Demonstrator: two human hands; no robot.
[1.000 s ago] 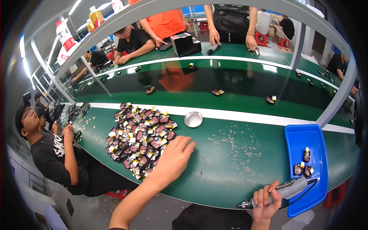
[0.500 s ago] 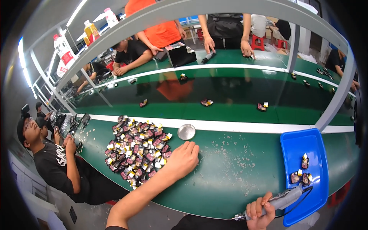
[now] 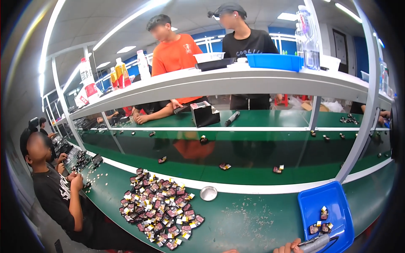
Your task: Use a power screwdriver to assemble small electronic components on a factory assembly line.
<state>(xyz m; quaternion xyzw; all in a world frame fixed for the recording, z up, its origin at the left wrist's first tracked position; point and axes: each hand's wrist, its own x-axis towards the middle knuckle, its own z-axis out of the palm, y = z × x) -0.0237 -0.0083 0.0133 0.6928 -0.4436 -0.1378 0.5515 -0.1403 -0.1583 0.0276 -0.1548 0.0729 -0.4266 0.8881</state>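
My right hand (image 3: 288,247), at the lower edge, is closed around a grey electric screwdriver (image 3: 313,243), whose body reaches over the near rim of a blue tray (image 3: 304,211). Three small black parts (image 3: 324,213) with yellow and white tabs lie in that tray. Only a sliver of my left hand (image 3: 230,251) shows at the bottom edge; its fingers are hidden. Left of it spreads a big pile of similar small parts (image 3: 158,206) on the green table. Behind, near the white rail, sits a round metal dish (image 3: 208,193).
Tiny pale bits (image 3: 249,215) are scattered between dish and tray. More parts rest on the dark conveyor belt (image 3: 249,152). A shelf (image 3: 236,82) on grey posts spans above, bearing bottles and trays. A co-worker (image 3: 55,198) handles something at the left; others stand across the line.
The view has tilted up, so the scene sits lower. My left hand has left the pile's right side for the bottom edge. The screwdriver stays in my right hand.
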